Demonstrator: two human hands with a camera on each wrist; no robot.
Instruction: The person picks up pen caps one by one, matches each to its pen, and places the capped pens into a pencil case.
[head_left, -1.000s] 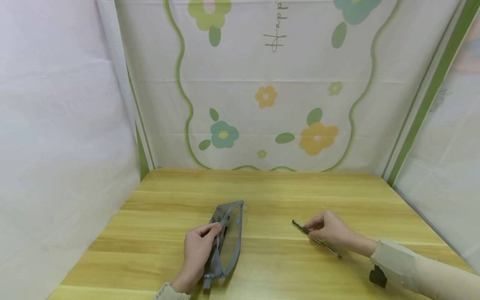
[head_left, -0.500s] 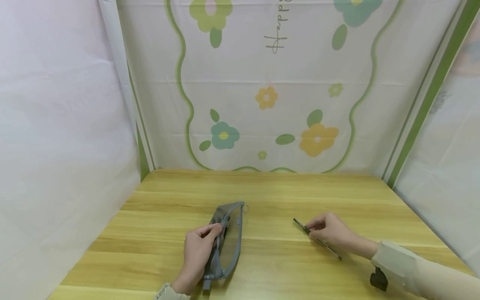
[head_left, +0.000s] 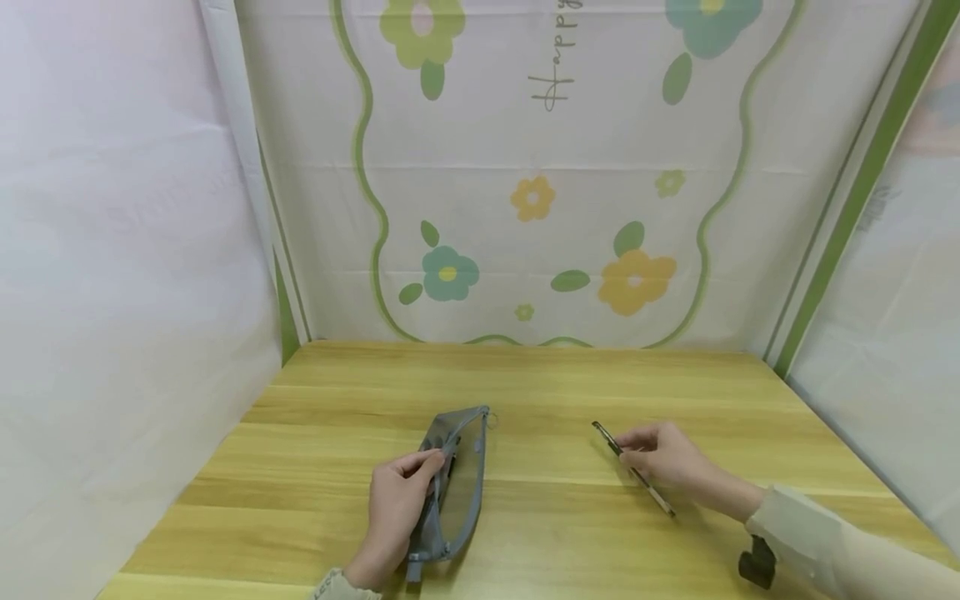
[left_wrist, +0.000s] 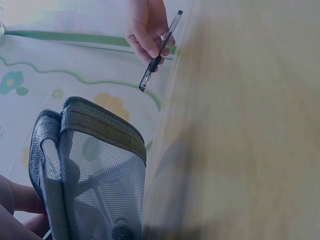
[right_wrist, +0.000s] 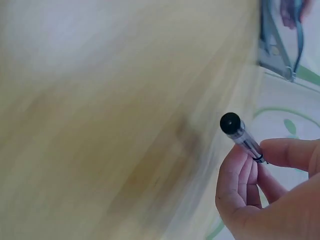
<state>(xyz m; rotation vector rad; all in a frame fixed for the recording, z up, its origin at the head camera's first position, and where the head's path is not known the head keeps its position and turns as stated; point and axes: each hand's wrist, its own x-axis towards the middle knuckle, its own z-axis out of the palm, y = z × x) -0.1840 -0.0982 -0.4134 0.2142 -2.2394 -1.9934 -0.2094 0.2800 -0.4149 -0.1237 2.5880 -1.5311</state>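
On the left of the table, a grey mesh zip pouch (head_left: 447,422) stands with its mouth unzipped. My left hand (head_left: 401,504) pinches its near rim between thumb and fingers. Dark slim items show inside through the mesh (left_wrist: 107,170). To the right, my right hand (head_left: 671,458) holds a clear-barrelled gel pen (head_left: 654,492) with black parts, pinched near its middle between thumb and fingertips. The pen slants over the tabletop, one end toward the back. Seen from the right wrist, the pen's black end (right_wrist: 231,123) points at the camera.
The wooden table (head_left: 570,550) reaches back to a white cloth (head_left: 480,125) printed with flowers. White cloth sides (head_left: 127,292) close in the left and right. A dark wrist device (head_left: 757,562) hangs under the right sleeve.
My right hand has lifted slightly and turned the pen, so its far end sits higher and further right. The left hand and the pouch have stayed put.
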